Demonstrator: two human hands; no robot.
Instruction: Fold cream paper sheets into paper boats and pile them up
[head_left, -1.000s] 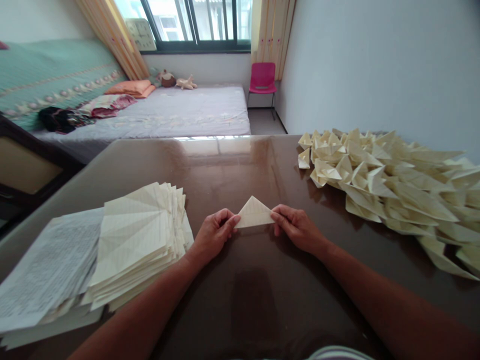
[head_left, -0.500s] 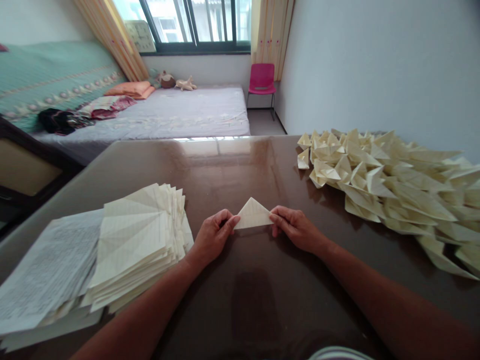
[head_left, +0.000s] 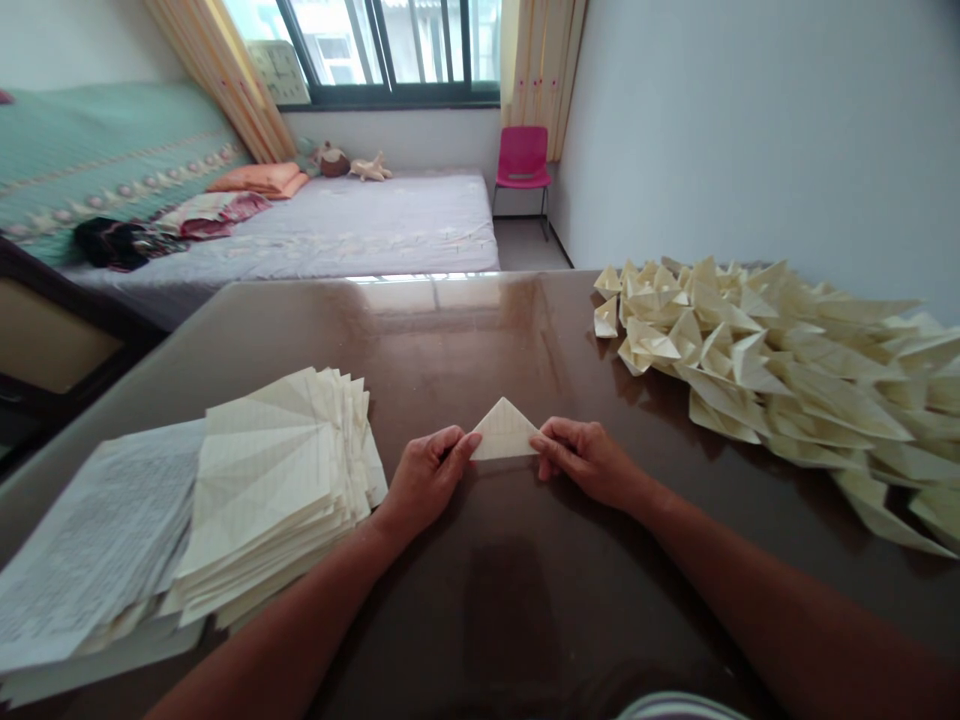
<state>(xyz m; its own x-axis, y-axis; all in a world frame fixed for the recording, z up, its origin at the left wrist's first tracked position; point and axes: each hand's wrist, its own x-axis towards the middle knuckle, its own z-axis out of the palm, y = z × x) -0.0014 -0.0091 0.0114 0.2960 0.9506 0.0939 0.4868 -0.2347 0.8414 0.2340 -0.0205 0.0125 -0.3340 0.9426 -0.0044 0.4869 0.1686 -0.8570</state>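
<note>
A small cream paper triangle (head_left: 504,432) lies with its point away from me on the glossy brown table (head_left: 465,330). My left hand (head_left: 427,478) pinches its left corner with fingers closed. At the right corner my right hand (head_left: 589,460) pinches in the same way. Both hands rest low on the tabletop near its middle.
A fanned stack of creased cream sheets (head_left: 277,480) sits at the left, over printed pages (head_left: 90,540). A big heap of folded paper shapes (head_left: 780,360) covers the right side by the wall. Beyond the table are a bed (head_left: 337,225) and a pink chair (head_left: 525,160).
My two hands have moved slightly closer together on the folded triangle, which looks a little narrower and lower. Nothing else has moved.
</note>
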